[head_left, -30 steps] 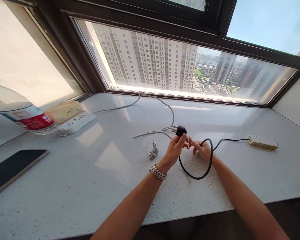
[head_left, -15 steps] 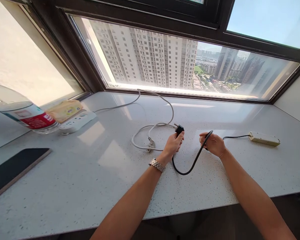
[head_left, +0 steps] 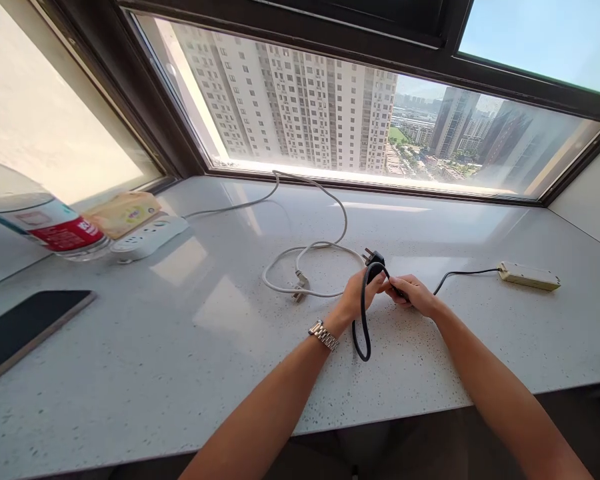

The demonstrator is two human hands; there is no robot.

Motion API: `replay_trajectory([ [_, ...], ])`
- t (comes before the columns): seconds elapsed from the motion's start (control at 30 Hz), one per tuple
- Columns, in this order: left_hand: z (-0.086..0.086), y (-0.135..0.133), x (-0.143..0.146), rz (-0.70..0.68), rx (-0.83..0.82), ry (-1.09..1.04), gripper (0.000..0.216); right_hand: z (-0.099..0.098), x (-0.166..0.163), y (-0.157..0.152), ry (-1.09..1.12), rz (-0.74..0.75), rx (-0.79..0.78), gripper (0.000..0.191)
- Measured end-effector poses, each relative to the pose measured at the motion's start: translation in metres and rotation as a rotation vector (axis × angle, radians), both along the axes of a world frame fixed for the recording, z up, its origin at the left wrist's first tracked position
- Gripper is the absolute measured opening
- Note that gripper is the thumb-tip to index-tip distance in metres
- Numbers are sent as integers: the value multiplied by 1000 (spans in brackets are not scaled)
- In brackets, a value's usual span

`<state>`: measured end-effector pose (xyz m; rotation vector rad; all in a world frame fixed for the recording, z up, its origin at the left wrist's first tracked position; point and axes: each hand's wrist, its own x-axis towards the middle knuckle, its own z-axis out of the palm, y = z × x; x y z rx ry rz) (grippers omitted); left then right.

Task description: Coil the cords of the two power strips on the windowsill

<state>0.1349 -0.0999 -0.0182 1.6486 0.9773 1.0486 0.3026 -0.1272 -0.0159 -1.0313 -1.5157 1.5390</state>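
Observation:
My left hand (head_left: 359,293), with a metal watch on the wrist, is closed around a black power cord (head_left: 363,327) just below its black plug (head_left: 373,257). The cord folds into a narrow loop hanging down from both hands. My right hand (head_left: 414,294) pinches the same cord right beside the left hand. From there the cord runs right to a cream power strip (head_left: 529,275) lying on the white speckled counter (head_left: 180,360).
A white cable (head_left: 307,257) lies coiled left of my hands, its plug (head_left: 299,292) on the counter, leading to a white power strip (head_left: 147,237) at the left. A yellow packet (head_left: 121,213), a water bottle (head_left: 40,223) and a dark phone (head_left: 25,327) sit further left. A big window is behind.
My hands spread apart along the black cord, then came together again, folding it into a tighter narrow loop. The white cable now lies coiled on the counter.

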Motion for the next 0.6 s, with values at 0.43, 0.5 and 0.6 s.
replay_trajectory([
  [0.43,7,-9,-1,-144,-78,-40,13,-6,-13,-2,-245,-198,273,67],
  [0.5,6,-10,0,-151,-61,-32,17,-9,-12,0,-243,-211,274,69],
  [0.6,7,-11,1,-156,-1,-10,20,-14,-12,2,-217,-215,268,71],
])
